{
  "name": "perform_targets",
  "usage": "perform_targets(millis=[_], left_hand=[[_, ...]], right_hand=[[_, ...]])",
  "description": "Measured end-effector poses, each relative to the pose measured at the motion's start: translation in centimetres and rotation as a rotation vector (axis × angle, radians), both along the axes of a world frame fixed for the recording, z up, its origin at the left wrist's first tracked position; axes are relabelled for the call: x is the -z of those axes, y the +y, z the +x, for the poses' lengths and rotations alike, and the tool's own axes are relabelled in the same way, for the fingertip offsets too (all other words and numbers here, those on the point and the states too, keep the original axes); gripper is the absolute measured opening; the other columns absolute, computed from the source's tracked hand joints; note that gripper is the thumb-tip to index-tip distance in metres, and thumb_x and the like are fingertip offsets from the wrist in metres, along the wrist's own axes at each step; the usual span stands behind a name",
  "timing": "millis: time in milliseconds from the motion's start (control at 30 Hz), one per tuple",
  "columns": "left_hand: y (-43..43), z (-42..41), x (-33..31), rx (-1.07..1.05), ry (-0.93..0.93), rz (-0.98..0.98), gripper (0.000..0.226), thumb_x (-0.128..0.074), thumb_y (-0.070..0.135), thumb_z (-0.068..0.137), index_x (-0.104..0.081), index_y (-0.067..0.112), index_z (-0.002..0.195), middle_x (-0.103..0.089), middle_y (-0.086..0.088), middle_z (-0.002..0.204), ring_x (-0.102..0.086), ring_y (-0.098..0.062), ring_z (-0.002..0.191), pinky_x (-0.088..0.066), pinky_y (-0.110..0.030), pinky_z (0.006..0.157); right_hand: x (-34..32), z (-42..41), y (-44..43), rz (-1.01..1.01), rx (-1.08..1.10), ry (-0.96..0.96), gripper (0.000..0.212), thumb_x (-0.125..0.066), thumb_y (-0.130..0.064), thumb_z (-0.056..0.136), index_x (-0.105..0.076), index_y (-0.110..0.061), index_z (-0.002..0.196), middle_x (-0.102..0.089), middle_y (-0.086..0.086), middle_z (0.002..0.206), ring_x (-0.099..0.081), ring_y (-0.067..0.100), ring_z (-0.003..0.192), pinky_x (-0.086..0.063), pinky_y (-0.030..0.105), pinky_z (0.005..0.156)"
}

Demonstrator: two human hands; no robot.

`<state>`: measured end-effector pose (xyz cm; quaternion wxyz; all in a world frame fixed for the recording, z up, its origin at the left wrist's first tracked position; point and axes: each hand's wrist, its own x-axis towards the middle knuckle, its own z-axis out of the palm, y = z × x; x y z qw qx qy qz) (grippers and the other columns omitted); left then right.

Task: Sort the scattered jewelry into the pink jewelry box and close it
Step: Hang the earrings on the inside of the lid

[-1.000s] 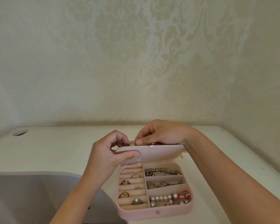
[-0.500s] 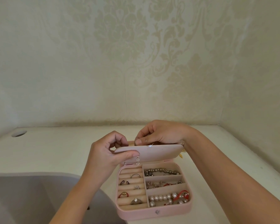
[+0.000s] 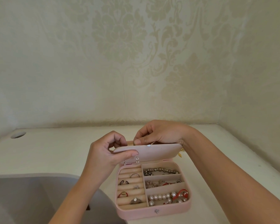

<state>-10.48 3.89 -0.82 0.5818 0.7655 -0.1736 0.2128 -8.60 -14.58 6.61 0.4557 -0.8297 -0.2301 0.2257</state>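
Two hands on one thin, stiff lid [image 3: 152,151]: left hand [image 3: 103,152] pinching its left corner between thumb and curled fingers, right hand [image 3: 160,133] pinching the top edge, thumb against forefinger. Half raised over the pink jewelry box [image 3: 152,210], near the desk's [image 3: 55,152] front edge. Probably light and easily slid; best held by the lid's corners and lowered slowly past the dangling earrings [image 3: 137,158]. Smooth pale top, cable hole [image 3: 18,135] far left, grey shape [image 3: 31,199] front left, damask wallpaper [image 3: 152,62] behind and right.
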Motion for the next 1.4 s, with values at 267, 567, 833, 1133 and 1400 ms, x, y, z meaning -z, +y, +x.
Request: perform_targets(millis=[267,567,833,1133,1400], left_hand=[[0.0,0.0,0.0,0.0,0.007,-0.002,0.04,-0.081,0.049,0.04,-0.061,0.026,0.064,-0.057,0.006,0.059,-0.051,-0.007,0.056,-0.044,-0.021,0.053],[0.0,0.0,0.0,0.001,0.01,-0.005,0.039,-0.081,0.048,0.04,-0.06,0.025,0.064,-0.055,0.007,0.058,-0.049,-0.007,0.056,-0.043,-0.021,0.053],[0.2,-0.1,0.1,0.005,-0.001,0.024,0.034,-0.08,0.048,0.044,-0.061,0.028,0.065,-0.059,0.006,0.062,-0.052,-0.007,0.06,-0.044,-0.023,0.056],[-0.5,-0.4,-1.2,0.05,-0.009,0.002,0.019,-0.087,0.028,0.055,-0.074,0.028,0.069,-0.07,0.005,0.07,-0.062,-0.003,0.063,-0.044,-0.01,0.056],[-1.1,-0.3,-1.5,0.023,0.015,-0.07,0.01,-0.077,0.028,0.056,-0.074,0.03,0.066,-0.07,0.006,0.068,-0.058,-0.001,0.06,-0.041,-0.009,0.053]], right_hand=[[0.0,-0.1,0.0,-0.007,0.011,0.006,0.013,-0.062,-0.022,0.09,-0.068,-0.021,0.078,-0.061,-0.011,0.062,-0.05,-0.002,0.045,-0.037,0.01,0.044],[-0.2,-0.2,0.1,-0.087,-0.002,-0.06,0.017,-0.063,-0.029,0.089,-0.068,-0.025,0.072,-0.059,-0.014,0.056,-0.047,-0.002,0.045,-0.035,0.009,0.044],[-0.2,-0.3,0.2,-0.086,-0.023,-0.014,0.018,-0.062,-0.027,0.089,-0.067,-0.023,0.072,-0.059,-0.013,0.056,-0.048,-0.001,0.047,-0.036,0.011,0.047],[-1.9,-1.0,-0.9,-0.149,0.093,-0.273,0.029,-0.067,-0.038,0.084,-0.065,-0.018,0.063,-0.037,-0.011,0.046,-0.033,0.008,0.046,-0.026,0.019,0.052],[-2.0,-0.9,-0.8,-0.154,0.092,-0.336,0.019,-0.072,-0.032,0.08,-0.077,-0.02,0.094,-0.074,-0.003,0.092,-0.064,0.01,0.09,-0.046,0.026,0.088]])
